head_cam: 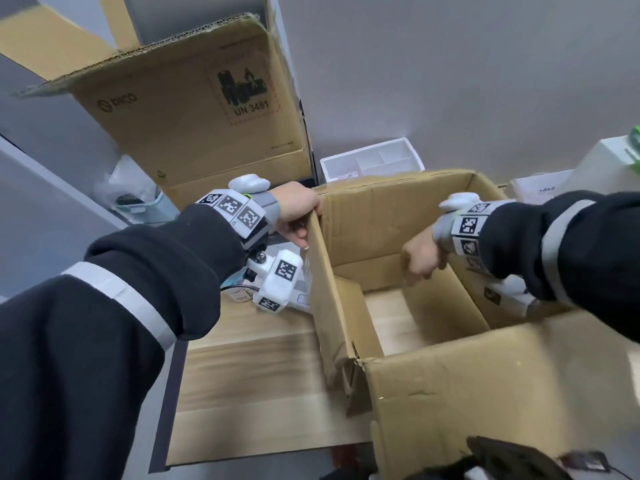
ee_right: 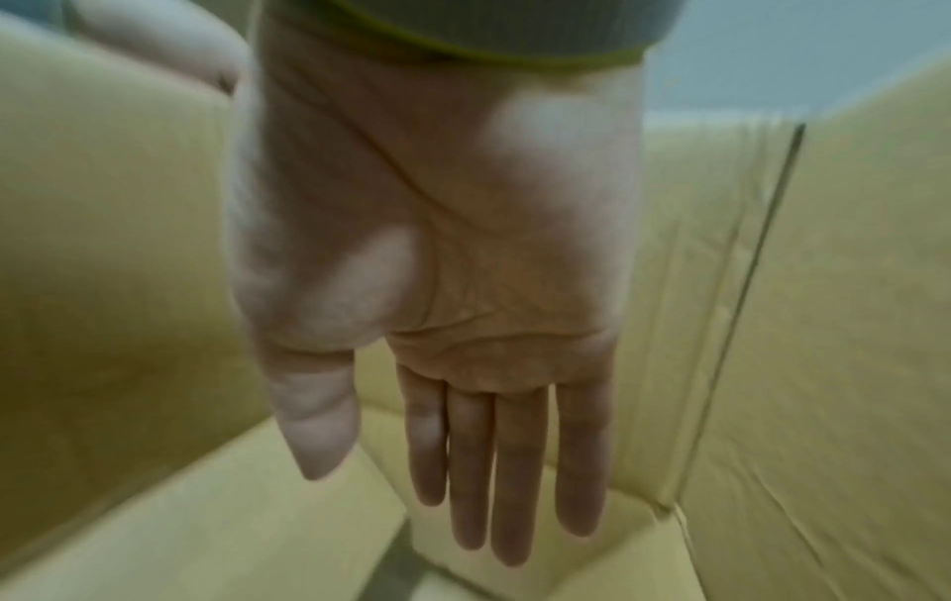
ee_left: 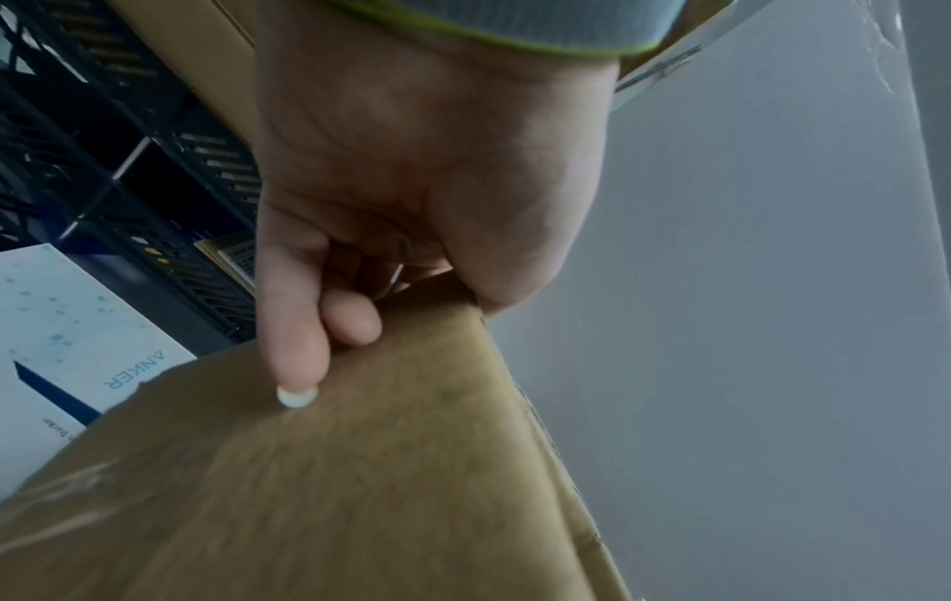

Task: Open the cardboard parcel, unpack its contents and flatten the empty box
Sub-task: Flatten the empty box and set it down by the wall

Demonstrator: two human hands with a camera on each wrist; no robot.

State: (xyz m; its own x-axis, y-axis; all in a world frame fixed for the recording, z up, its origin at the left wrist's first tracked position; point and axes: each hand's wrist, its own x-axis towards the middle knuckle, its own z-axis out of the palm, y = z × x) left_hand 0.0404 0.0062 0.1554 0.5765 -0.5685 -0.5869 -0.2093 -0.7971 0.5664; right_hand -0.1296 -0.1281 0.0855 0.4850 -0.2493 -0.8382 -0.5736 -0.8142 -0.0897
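Second open carton (head_cam: pixel 194 109) behind; white divided tray (head_cam: pixel 372 161); wooden tabletop (head_cam: pixel 249 368).

Rear carton (head_cam: pixel 194 109): "PICO" with round logo on its face; "UN 3481" under a black pictogram in a red hatched frame. White box (ee_left: pixel 77 341): "ANKER", seen upside down. Other small print illegible.

Head view looks down; both wrist views closely share the box (head_cam: pixel 415 375).
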